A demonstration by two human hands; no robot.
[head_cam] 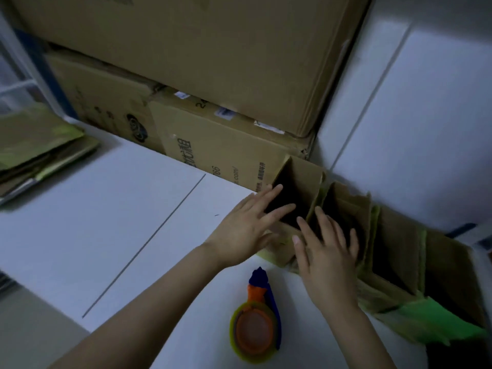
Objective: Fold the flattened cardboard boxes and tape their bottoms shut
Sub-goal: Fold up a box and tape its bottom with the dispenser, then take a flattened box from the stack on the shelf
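On my feed: brown folded boxes point(306, 177) edged in green; a tape dispenser point(255, 323) in blue, orange and yellow-green; a white table point(119, 209) crossed by one thin dark line; tan cartons point(213, 145) bearing black print.

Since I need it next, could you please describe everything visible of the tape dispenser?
The tape dispenser lies on its side on the white table, untouched by the left hand or right hand. It looks plastic: dark blue frame, orange piece toward its far tip, yellow-green roll round an orange hub nearest the camera.
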